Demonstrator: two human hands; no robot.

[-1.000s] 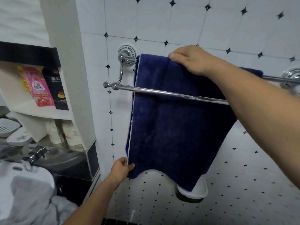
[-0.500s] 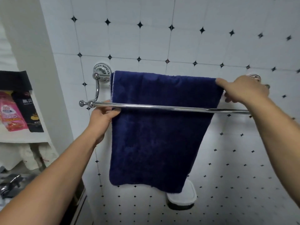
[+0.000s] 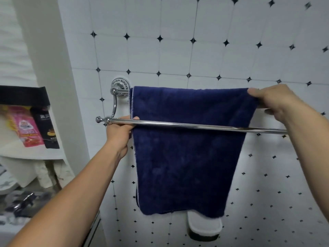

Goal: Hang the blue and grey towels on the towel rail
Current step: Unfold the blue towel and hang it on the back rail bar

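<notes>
Between the earlier frame and this one little had shifted: both hands kept the places they held half a second before, at the two side edges of the blue towel (image 3: 187, 148), and the cloth hung as it had.

That dark blue towel was draped over the rear bar of a chrome double towel rail (image 3: 195, 125) fixed to the white tiled wall (image 3: 178, 56), its front panel hanging behind the front bar and reaching down to just above a white holder (image 3: 204, 227) mounted lower on the wall. A pale trim ran down its left edge.

The left hand (image 3: 119, 132) sat at the towel's left edge just under the front bar, fingers curled closed toward the hem, thumb up against the bar; whether they actually pinched the cloth could not be told. The right hand (image 3: 277, 102) was at the top right corner, thumb on top and fingers folded beneath, gripping the fold of the towel where it crossed the rear bar.

To the left, a shelf (image 3: 30, 154) held a pink sachet (image 3: 28, 129) and a black packet (image 3: 49, 129) standing side by side.
</notes>
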